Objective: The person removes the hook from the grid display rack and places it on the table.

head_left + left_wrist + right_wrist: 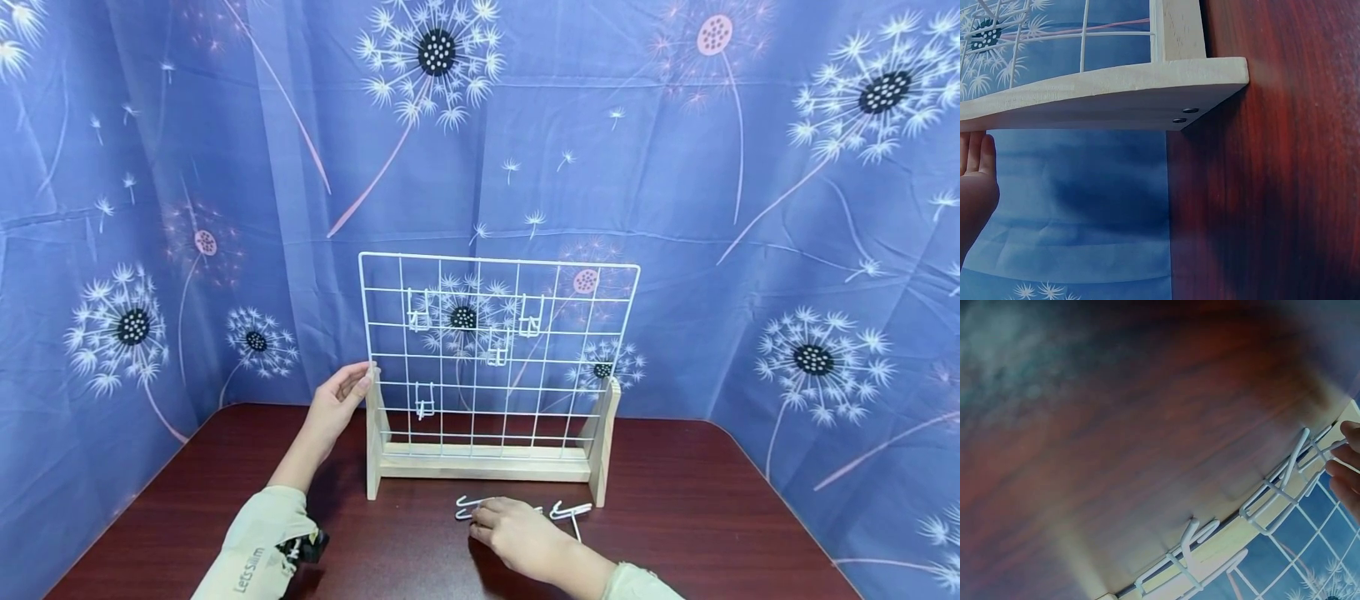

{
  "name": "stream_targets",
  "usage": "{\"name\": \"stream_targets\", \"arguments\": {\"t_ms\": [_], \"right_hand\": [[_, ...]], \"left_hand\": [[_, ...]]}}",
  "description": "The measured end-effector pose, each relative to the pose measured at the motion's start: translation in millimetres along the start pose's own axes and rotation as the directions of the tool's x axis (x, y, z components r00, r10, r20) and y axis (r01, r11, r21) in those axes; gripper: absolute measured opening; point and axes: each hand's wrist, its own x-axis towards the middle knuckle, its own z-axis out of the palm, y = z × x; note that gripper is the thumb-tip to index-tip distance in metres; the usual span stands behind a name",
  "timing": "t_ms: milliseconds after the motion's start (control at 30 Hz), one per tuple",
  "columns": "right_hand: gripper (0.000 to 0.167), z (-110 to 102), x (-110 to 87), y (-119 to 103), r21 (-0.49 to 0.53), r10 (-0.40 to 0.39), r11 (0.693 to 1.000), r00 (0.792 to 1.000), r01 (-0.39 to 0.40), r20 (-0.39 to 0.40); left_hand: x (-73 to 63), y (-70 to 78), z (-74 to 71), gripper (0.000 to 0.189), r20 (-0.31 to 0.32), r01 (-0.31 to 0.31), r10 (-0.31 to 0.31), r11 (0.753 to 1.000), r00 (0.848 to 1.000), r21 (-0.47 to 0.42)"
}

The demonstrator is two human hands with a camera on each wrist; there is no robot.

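Observation:
A white wire grid panel [499, 357] stands upright in a pale wooden stand [487, 467]. Several small white wire hooks hang on it, among them one at lower left [425, 407]. My left hand [339, 400] holds the left wooden upright [1122, 84] near its top, beside the grid's edge. In front of the stand, my right hand [517, 533] reaches down over white hooks lying on the table, fingers curled at the left hook [467, 502]. The hand partly covers these hooks. To its right lies another wire hook [572, 510]. In the right wrist view, fingertips [1346, 469] meet a wire end.
The dark red wooden table [690, 517] extends on both sides of the stand. Behind it hangs a blue curtain [300, 250] with dandelion prints, enclosing the back and both sides. A black device [303, 547] is strapped at the left wrist.

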Motion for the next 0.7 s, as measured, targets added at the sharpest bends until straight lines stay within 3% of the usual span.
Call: {"name": "stream_targets", "arguments": {"t_ms": [400, 700], "right_hand": [[0.029, -3.4, 2.0, -4.3, -0.025, 0.003, 1.0, 0.996, 0.0, 0.09], [0.021, -2.8, 1.5, -7.5, -0.063, -0.029, 0.998, 0.998, 0.032, 0.047]], "left_hand": [[1.0, 1.6, 0.6, 0.039, -0.003, -0.003, 0.003, 1.0, 1.0, -0.008], [-0.1, 0.3, 0.7, 0.04, -0.003, 0.0, 0.0, 1.0, 1.0, -0.007]]}}
